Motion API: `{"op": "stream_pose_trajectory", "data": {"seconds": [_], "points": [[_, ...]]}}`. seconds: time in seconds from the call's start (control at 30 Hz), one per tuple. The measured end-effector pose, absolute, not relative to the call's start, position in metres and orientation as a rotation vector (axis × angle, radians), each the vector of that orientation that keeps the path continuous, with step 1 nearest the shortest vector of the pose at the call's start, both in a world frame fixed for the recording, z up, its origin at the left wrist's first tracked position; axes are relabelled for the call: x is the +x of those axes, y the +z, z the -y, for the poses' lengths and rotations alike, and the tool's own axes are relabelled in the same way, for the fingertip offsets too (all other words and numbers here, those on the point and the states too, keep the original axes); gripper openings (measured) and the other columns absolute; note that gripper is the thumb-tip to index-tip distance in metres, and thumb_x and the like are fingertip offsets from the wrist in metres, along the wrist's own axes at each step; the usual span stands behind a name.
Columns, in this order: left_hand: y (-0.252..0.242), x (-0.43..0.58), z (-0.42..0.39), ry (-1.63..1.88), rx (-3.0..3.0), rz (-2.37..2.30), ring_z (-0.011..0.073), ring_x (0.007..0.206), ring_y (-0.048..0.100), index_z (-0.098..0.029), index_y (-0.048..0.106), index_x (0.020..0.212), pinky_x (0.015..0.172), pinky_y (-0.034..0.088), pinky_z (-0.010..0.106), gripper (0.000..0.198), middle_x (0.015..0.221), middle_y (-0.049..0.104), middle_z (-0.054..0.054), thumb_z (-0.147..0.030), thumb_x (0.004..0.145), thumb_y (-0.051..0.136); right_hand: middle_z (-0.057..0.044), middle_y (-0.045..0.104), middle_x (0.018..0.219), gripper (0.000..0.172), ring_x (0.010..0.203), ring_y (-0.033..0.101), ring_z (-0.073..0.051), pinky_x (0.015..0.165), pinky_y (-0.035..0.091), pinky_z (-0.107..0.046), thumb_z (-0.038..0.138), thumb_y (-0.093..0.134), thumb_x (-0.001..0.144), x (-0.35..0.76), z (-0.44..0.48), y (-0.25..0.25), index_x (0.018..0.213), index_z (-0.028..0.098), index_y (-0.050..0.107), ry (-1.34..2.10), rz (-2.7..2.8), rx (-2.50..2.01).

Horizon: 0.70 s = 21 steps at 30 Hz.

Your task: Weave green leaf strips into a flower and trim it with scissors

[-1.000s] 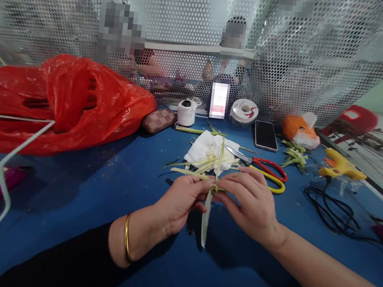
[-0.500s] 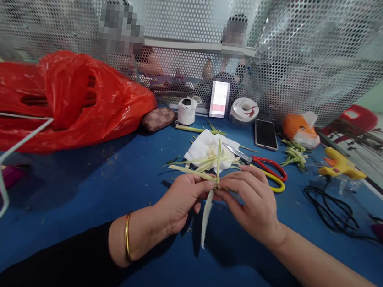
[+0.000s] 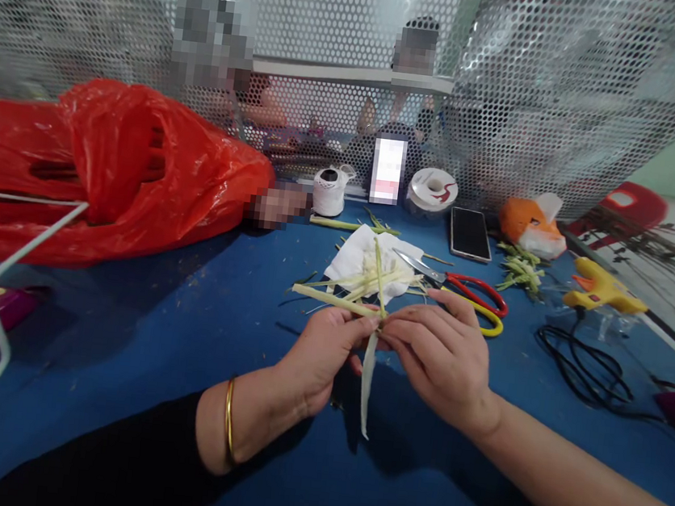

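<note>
Strips of pale green, flat plant material (image 3: 332,298) cross at one small joint between the two hands, above the blue table (image 3: 312,473). Compared with one second ago, the long upper strip (image 3: 380,274) leans more to the left, and the tip of the whitish hanging strip (image 3: 367,382) has moved slightly to the right. It seems that the piece was turned a little, so I judge the work is fine adjusting at the joint (fingers cover most of it). The left hand (image 3: 318,356), with a round gold-coloured bangle (image 3: 229,419) at its wrist, pinches the strips between thumb and forefinger. The right hand (image 3: 447,359) comes from the opposite side, knuckles up, its fingers bent and close together, their tips pinching at the same joint.
</note>
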State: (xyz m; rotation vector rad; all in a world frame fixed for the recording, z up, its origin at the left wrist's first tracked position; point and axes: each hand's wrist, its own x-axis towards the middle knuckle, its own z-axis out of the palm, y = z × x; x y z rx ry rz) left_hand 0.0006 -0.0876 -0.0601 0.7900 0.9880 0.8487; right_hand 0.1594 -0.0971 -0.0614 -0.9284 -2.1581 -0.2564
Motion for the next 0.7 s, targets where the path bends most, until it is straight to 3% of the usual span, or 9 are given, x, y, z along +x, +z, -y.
{"op": "stream_pose_trajectory", "data": {"seconds": [0.23, 0.47, 0.7], "points": [[-0.06, -0.001, 0.087, 0.848, 0.729, -0.936, 0.0123, 0.059, 0.061, -0.011, 0.069, 0.094, 0.04, 0.033, 0.016, 0.029, 0.07, 0.067, 0.005, -0.029, 0.071, 0.072, 0.003, 0.069, 0.073, 0.009, 0.069, 0.064, -0.015, 0.09, 0.043, -0.041, 0.015, 0.061, 0.084, 0.154, 0.098, -0.065, 0.081, 0.024, 0.058, -0.016, 1.937, -1.099], [-0.059, -0.001, 0.087, 0.881, 0.737, -0.955, 0.0157, 0.069, 0.066, -0.012, 0.07, 0.095, 0.039, 0.033, 0.015, 0.028, 0.085, 0.072, 0.011, -0.028, 0.072, 0.072, -0.001, 0.067, 0.08, 0.007, 0.08, 0.063, -0.019, 0.073, 0.05, -0.035, 0.016, 0.06, 0.08, 0.153, 0.102, -0.064, 0.083, 0.023, 0.06, 0.305, 1.76, -1.23], [-0.06, -0.001, 0.086, 0.868, 0.785, -0.944, 0.0109, 0.06, 0.062, -0.012, 0.072, 0.096, 0.039, 0.033, 0.016, 0.025, 0.09, 0.072, 0.011, -0.025, 0.074, 0.068, -0.001, 0.063, 0.079, 0.009, 0.074, 0.062, -0.016, 0.067, 0.053, -0.03, 0.017, 0.061, 0.077, 0.147, 0.102, -0.061, 0.085, 0.02, 0.057, 0.633, 1.546, -1.256]]}}
